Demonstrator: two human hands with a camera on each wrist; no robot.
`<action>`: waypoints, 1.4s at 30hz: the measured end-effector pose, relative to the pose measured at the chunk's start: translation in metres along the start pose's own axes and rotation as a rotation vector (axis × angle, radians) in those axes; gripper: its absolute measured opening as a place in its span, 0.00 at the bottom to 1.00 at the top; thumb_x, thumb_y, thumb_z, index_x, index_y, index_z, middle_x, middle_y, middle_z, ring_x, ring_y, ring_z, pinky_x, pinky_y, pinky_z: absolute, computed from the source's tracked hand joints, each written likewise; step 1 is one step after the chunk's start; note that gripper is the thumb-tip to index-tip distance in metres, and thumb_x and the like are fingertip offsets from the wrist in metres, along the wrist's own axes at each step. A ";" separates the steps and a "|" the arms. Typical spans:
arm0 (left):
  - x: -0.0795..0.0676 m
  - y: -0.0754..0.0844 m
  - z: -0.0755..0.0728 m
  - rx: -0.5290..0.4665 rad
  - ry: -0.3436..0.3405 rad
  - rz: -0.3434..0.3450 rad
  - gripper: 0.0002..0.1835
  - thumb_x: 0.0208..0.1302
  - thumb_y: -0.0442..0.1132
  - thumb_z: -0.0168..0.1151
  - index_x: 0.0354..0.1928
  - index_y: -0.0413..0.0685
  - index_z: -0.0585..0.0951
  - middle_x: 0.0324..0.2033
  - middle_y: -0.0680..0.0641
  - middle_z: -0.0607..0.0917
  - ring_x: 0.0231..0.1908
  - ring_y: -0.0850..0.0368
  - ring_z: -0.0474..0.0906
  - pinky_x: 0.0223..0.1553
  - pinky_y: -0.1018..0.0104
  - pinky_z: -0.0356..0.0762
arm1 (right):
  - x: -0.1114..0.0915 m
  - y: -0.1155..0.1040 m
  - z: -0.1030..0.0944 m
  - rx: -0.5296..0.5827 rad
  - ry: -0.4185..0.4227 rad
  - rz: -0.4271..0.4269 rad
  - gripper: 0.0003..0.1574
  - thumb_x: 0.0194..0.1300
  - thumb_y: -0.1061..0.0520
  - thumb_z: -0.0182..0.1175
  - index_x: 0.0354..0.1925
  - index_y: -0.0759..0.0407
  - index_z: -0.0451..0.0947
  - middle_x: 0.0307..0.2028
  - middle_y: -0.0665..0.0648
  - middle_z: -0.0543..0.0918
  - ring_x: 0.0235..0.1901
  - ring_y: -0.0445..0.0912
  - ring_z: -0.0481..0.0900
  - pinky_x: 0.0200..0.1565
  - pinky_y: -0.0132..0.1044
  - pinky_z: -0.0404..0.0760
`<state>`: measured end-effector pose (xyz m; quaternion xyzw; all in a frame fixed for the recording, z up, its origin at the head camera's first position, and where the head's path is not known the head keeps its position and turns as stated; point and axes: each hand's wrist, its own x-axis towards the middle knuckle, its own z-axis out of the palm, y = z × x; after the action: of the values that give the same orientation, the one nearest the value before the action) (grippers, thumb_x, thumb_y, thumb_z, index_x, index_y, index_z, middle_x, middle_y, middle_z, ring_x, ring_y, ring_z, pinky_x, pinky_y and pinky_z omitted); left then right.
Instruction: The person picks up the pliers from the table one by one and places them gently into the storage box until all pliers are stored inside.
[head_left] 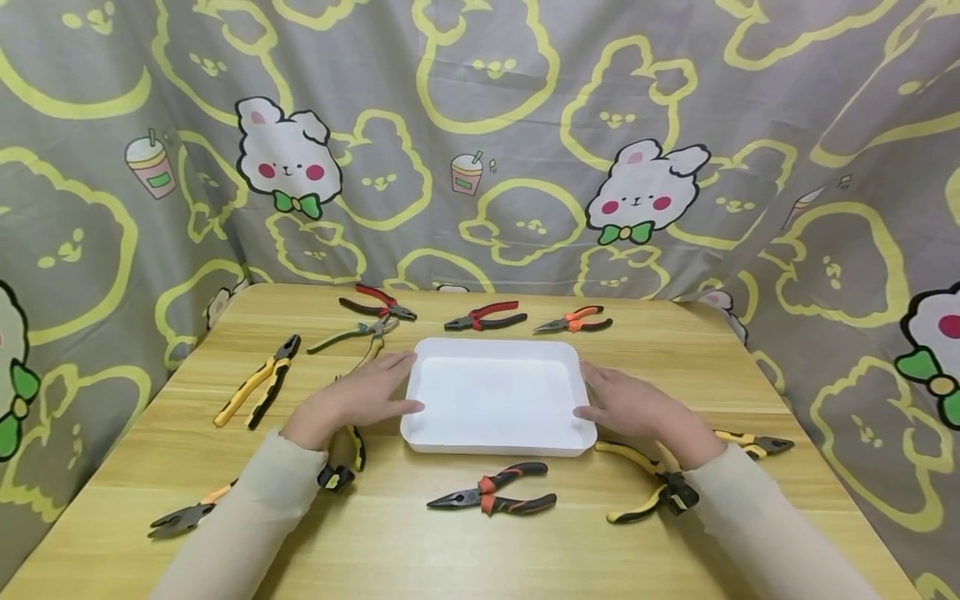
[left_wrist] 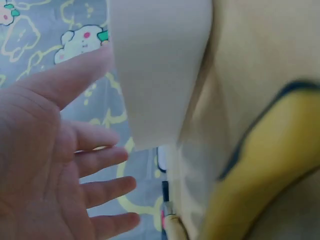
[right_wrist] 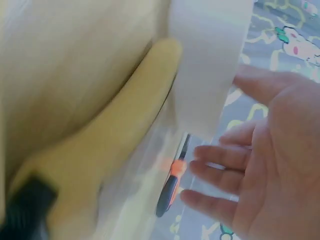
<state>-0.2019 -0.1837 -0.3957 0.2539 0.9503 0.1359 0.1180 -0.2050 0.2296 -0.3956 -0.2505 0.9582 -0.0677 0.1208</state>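
Note:
A white rectangular tray (head_left: pixel 491 400) with nothing in it sits mid-table in the head view, between my two hands. My left hand (head_left: pixel 365 392) is at its left side, thumb at the rim and fingers fairly straight along the outer wall. At the right side, my right hand (head_left: pixel 630 402) mirrors this, its thumb tip at the rim. Both wrist views show the thumbs at the tray's upper edge and the other fingers loosely extended. Yellow-and-black pliers (head_left: pixel 630 456) lie under the right wrist; another yellow handle (left_wrist: pixel 270 155) lies below the left hand.
Orange-and-black long-nose pliers (head_left: pixel 517 490) lie in front of the tray. Behind it are red-handled pliers (head_left: pixel 487 317) and orange-handled pliers (head_left: pixel 576 321). Yellow-and-black pliers (head_left: pixel 262 379) and green-handled pliers (head_left: pixel 352 332) lie leftward. A patterned curtain (head_left: pixel 517 150) borders the wooden table.

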 end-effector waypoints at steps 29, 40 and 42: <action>-0.014 -0.001 0.027 0.039 0.091 -0.049 0.44 0.68 0.59 0.57 0.73 0.35 0.58 0.68 0.31 0.62 0.69 0.34 0.56 0.67 0.42 0.55 | -0.012 -0.017 0.002 0.139 -0.051 0.134 0.49 0.72 0.43 0.55 0.75 0.68 0.48 0.65 0.71 0.69 0.62 0.64 0.70 0.61 0.59 0.67; -0.016 0.003 0.030 0.138 0.157 -0.016 0.38 0.68 0.55 0.58 0.68 0.33 0.66 0.64 0.34 0.70 0.65 0.38 0.63 0.66 0.46 0.61 | -0.022 -0.017 0.002 0.155 -0.036 0.114 0.49 0.72 0.39 0.53 0.75 0.65 0.50 0.67 0.70 0.66 0.64 0.65 0.66 0.62 0.60 0.65; -0.016 0.003 0.028 0.156 0.163 -0.015 0.37 0.68 0.55 0.58 0.67 0.32 0.67 0.63 0.33 0.70 0.65 0.38 0.64 0.66 0.46 0.61 | -0.022 -0.016 0.001 0.162 -0.032 0.097 0.50 0.71 0.37 0.53 0.76 0.63 0.50 0.67 0.70 0.65 0.65 0.65 0.66 0.62 0.60 0.65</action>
<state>-0.1791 -0.1840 -0.4190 0.2434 0.9663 0.0810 0.0215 -0.1791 0.2266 -0.3893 -0.1942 0.9585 -0.1349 0.1592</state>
